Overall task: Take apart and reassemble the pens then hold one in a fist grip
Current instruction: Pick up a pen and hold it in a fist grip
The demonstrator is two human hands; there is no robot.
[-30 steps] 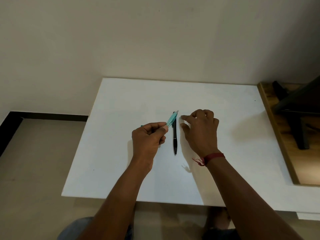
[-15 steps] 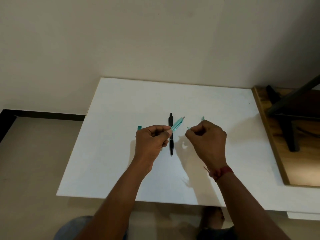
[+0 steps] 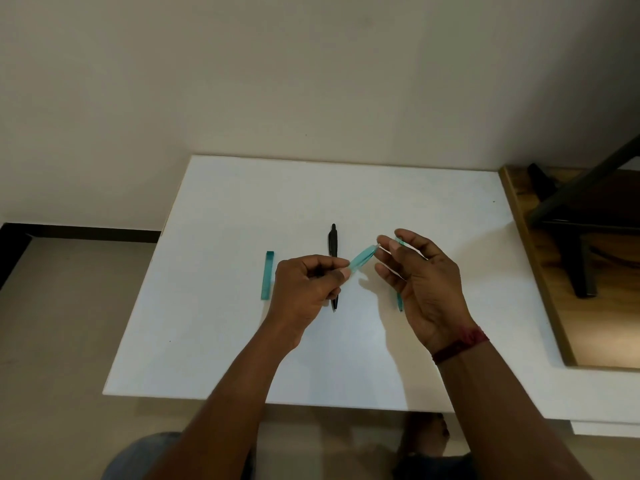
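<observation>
my left hand point(image 3: 304, 289) pinches the teal barrel point(image 3: 362, 259) above the tabletop point(image 3: 242, 341), near the black pen point(image 3: 333, 242). my right hand point(image 3: 426, 292) curls loosely at its tip; i cannot tell if it grips anything.

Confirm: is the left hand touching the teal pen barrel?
Touching. The head view shows the left hand pinching the lower end of the teal pen barrel between thumb and fingertips, with no gap visible.

Open white surface point(image 3: 329, 188) stretched from the wall point(image 3: 311, 81) to the middle. Nearer, a teal cap point(image 3: 267, 275) at left, a black pen point(image 3: 333, 242) at centre and a teal piece point(image 3: 399, 301) at right lay in the way. A dark stand point(image 3: 568, 216) blocked the far right.
</observation>
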